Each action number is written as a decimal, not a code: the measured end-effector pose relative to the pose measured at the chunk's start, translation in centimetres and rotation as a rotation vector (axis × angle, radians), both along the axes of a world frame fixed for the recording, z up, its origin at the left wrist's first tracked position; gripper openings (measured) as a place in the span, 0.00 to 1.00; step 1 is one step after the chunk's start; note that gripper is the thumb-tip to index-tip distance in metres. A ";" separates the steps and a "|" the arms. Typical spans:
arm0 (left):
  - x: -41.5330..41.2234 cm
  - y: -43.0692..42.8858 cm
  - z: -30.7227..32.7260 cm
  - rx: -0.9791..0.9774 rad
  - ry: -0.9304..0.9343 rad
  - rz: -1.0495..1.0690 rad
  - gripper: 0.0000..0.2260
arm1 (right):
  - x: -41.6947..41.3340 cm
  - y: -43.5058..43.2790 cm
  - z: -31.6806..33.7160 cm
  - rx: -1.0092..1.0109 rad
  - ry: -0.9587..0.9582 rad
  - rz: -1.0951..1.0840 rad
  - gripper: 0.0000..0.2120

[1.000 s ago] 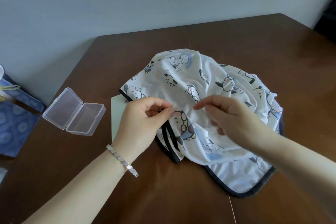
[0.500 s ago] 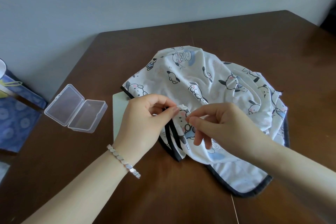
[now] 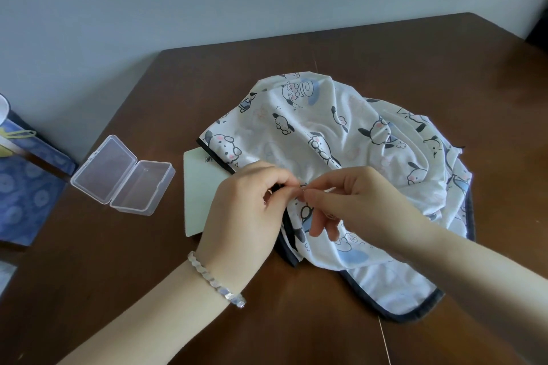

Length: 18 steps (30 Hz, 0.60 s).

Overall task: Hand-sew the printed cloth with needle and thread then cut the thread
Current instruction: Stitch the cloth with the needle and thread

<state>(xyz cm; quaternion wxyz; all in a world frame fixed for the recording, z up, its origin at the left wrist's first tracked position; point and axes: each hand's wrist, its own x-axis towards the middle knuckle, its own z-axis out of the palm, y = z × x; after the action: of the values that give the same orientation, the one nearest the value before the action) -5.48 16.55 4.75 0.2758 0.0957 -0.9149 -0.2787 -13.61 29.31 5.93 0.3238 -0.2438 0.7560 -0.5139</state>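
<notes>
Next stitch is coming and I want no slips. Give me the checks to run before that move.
1. Left hand pinches the printed cloth fold: ok.
2. Right hand pinches the needle at that fold: ok.
3. Thread free of tangles: cannot tell, too fine to see.
4. Scissors at hand for the cut: cannot tell, none in view.
5. Clear box open, apart from the cloth: ok.

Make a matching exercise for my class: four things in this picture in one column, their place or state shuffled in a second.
1 plastic box
2 bracelet
3 pale card
4 printed cloth

A pinched by the left hand
B lying open on the table
C partly under the cloth
D round the left wrist

Pairs: 1-B, 2-D, 3-C, 4-A
</notes>
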 end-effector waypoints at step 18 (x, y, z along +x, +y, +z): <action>-0.1 0.5 0.1 0.464 -0.074 0.013 0.07 | 1.0 0.4 -1.9 -0.236 -0.100 -0.179 0.07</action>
<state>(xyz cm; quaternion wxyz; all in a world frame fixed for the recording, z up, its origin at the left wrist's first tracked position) -5.59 17.06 4.83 0.2143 0.1725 -0.8352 -0.4763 -12.58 29.73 4.07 0.2831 -0.1859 0.6919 -0.6377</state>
